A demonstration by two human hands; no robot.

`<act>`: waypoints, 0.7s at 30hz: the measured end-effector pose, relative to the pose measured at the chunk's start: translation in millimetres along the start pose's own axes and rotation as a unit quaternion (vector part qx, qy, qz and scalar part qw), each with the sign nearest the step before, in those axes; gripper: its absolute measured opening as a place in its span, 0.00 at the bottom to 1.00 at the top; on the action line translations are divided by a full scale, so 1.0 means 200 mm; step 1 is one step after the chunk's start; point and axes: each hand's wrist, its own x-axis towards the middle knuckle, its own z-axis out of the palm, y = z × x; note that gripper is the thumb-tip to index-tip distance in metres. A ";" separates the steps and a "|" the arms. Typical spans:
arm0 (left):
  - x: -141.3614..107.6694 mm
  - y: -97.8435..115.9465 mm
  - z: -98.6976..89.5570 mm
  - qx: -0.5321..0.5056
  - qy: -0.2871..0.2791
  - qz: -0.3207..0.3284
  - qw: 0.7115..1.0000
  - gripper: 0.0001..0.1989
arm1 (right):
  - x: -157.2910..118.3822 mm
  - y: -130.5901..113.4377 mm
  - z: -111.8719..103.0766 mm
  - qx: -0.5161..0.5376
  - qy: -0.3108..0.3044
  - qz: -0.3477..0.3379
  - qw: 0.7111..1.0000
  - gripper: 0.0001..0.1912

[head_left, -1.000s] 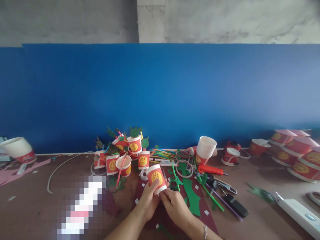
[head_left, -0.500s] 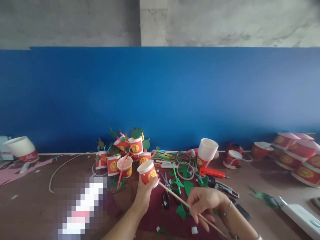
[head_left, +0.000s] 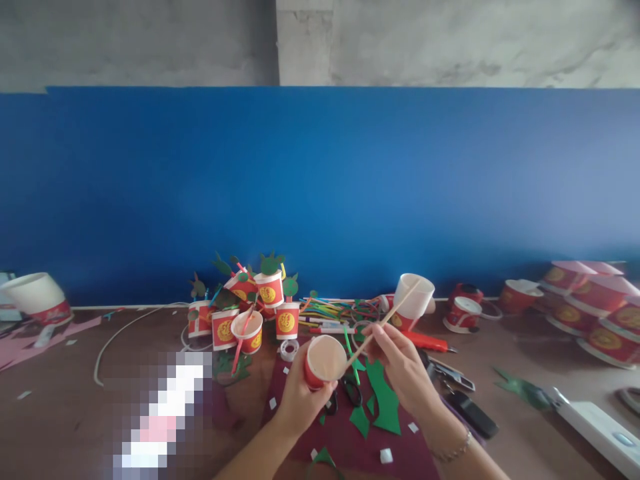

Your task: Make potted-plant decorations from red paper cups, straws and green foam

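My left hand (head_left: 300, 393) is wrapped round a red paper cup (head_left: 326, 360), its open mouth tilted toward me. Between the fingertips of my right hand (head_left: 393, 350) is a thin wooden stick (head_left: 363, 345), slanting from upper right down to the cup's right rim. Whether the lower tip touches the cup I cannot tell. Beneath my hands lies a maroon sheet (head_left: 285, 427) with green paper scraps (head_left: 384, 397) and white bits on it. Black-handled scissors (head_left: 353, 392) are partly hidden behind the cup.
Several red cups with green cutouts (head_left: 270, 291) cluster at the back left, near a tape roll (head_left: 289, 349). Coloured straws (head_left: 325, 309) lie behind my hands. To the right are a taller white cup (head_left: 414, 297), a red cutter (head_left: 427, 341) and stacked cups (head_left: 597, 300).
The cup in my left hand has moved right and tipped its mouth toward me. My right hand has risen, and the stick now slants upward to the right. A tape roll has come into view.
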 end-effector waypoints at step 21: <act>-0.02 0.06 0.01 0.079 -0.045 0.006 0.996 0.25 | -0.11 0.04 0.02 -0.240 0.079 -0.285 0.925 0.06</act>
